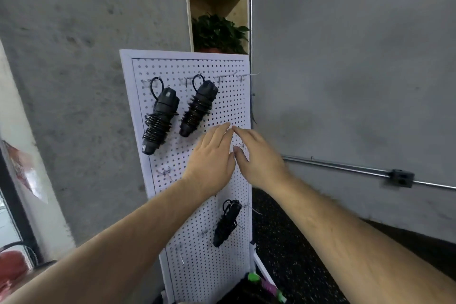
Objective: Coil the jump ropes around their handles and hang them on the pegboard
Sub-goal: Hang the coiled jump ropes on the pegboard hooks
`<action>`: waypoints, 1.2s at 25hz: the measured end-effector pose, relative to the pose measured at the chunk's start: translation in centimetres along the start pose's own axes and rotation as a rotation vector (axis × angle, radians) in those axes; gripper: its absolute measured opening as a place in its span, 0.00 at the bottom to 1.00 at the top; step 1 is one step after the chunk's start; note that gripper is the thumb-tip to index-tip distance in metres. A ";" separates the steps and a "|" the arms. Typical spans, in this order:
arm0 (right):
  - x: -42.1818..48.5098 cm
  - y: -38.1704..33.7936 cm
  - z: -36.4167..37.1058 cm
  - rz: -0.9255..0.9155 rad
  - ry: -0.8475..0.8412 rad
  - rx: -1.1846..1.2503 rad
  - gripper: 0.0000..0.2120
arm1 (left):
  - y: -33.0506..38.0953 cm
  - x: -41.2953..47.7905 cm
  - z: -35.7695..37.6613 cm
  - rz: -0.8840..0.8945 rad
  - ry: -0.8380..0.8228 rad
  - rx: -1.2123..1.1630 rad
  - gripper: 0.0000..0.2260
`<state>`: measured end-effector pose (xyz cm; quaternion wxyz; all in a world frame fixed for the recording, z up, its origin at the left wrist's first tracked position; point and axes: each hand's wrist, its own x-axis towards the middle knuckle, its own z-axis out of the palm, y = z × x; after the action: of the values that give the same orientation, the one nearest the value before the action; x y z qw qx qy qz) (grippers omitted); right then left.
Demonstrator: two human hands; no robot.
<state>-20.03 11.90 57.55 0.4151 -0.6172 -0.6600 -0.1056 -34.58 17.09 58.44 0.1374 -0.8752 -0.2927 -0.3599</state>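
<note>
- Head view: a white pegboard (234,106) stands against a grey wall.
- Three black jump ropes hang on it, each one wound round its handles.
- Top left rope (160,118) and middle rope (197,111) hang side by side near the top.
- The low rope (225,224) hangs near the bottom.
- The left hand (212,155) lies flat on the board, fingers straight, holding nothing.
- The right hand (261,158) is just beside it, thumb by a small hook (240,146); I cannot tell if it pinches it.
</note>
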 end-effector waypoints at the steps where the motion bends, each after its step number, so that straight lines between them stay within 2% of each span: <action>1: -1.1 0.8 0.2 0.017 -0.013 -0.025 0.24 | 0.6 -0.5 1.2 -0.009 -0.042 -0.038 0.26; 6: -8.1 6.7 2.9 0.154 -0.175 -0.126 0.25 | 3.0 -4.6 8.5 0.023 -0.309 -0.169 0.26; 11: -15.5 13.3 7.7 0.313 -0.298 -0.127 0.25 | 4.5 -9.0 17.6 0.075 -0.580 -0.406 0.26; 14: -19.9 16.9 11.2 0.390 -0.375 -0.116 0.24 | 5.4 -12.3 23.8 0.090 -0.693 -0.470 0.26; 24: -31.8 27.3 26.0 0.730 -0.772 -0.036 0.28 | 5.0 -25.0 42.2 0.002 -1.128 -0.346 0.28; 30: -32.2 31.3 34.0 0.716 -0.948 -0.108 0.34 | 2.6 -28.7 48.7 -0.040 -1.256 -0.231 0.30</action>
<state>-9.43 17.39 2.58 0.0530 -0.8016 -0.5177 0.2945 -22.51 25.15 3.74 -0.1620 -0.9230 -0.2930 0.1898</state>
